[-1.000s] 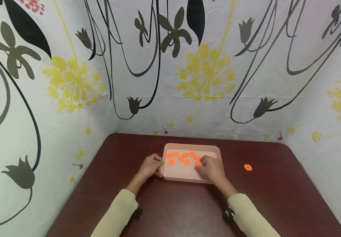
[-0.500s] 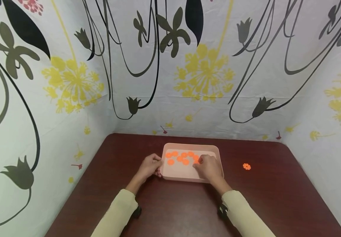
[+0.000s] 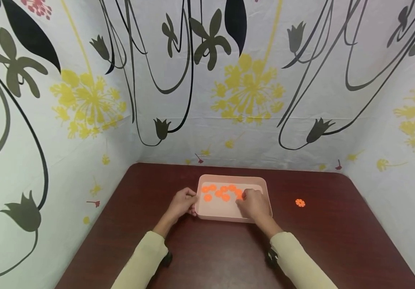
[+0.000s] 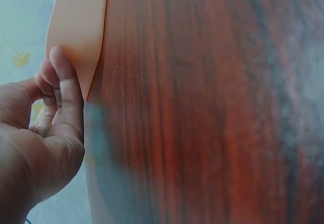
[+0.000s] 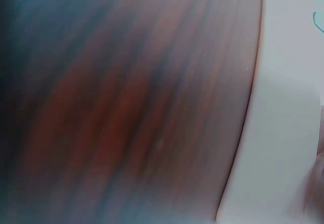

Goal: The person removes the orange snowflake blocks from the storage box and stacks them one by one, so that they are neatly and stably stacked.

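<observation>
In the head view a shallow pink tray (image 3: 225,215) holds several flat orange discs (image 3: 225,197). My left hand (image 3: 183,204) grips the tray's left side. The left wrist view shows that hand's curled fingers (image 4: 67,77) against the outside of the tray wall (image 4: 78,21). My right hand (image 3: 255,203) reaches over the tray's right part, thumb and forefinger together at an orange disc (image 3: 239,195) on the right of the group. The fingertips partly hide that disc. Only a sliver of the right hand shows at the edge of the right wrist view.
A single orange flower-shaped disc (image 3: 300,203) lies on the dark red-brown table (image 3: 214,253), to the right of the tray. Patterned cloth walls (image 3: 200,100) enclose the table at the back and both sides.
My right hand and forearm have shifted slightly left, staying at the same disc. The left hand keeps its hold on the tray, and the discs lie as before.
</observation>
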